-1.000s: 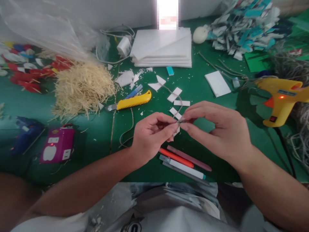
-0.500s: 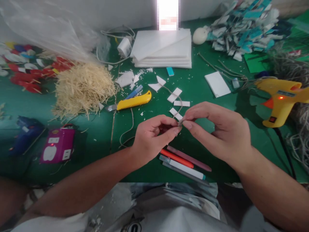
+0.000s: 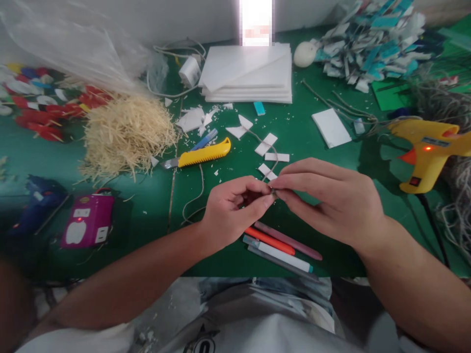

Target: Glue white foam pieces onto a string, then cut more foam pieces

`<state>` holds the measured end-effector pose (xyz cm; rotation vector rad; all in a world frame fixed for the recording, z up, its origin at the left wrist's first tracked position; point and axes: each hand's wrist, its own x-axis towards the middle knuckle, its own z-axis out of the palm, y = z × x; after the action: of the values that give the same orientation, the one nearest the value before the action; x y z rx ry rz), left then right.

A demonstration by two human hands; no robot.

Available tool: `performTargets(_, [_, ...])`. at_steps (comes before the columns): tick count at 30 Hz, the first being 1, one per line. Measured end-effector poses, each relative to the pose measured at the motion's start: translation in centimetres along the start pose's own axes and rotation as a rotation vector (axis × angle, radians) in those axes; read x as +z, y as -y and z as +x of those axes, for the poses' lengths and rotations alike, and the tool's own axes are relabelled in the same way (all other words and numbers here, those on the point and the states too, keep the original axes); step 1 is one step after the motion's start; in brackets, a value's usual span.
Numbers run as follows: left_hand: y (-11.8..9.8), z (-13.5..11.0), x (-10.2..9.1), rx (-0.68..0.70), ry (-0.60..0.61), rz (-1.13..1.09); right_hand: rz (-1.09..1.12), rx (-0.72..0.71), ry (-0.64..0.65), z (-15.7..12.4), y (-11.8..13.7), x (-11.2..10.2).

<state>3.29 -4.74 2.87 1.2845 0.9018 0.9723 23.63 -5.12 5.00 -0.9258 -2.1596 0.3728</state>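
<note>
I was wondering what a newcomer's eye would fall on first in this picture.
Probably the left hand and right hand, meeting around a small piece near the centre, above the green table. Next, perhaps, the yellow glue gun at the far right, its red light glowing, and the yellow cutter left of centre, beside the straw-coloured heap.
</note>
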Motion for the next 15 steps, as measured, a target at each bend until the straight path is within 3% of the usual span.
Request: performTargets(15, [-0.14, 0.24, -0.15, -0.001, -0.008, -0.072, -0.132, -0.007, 0.019, 0.01, -0.16, 0.41])
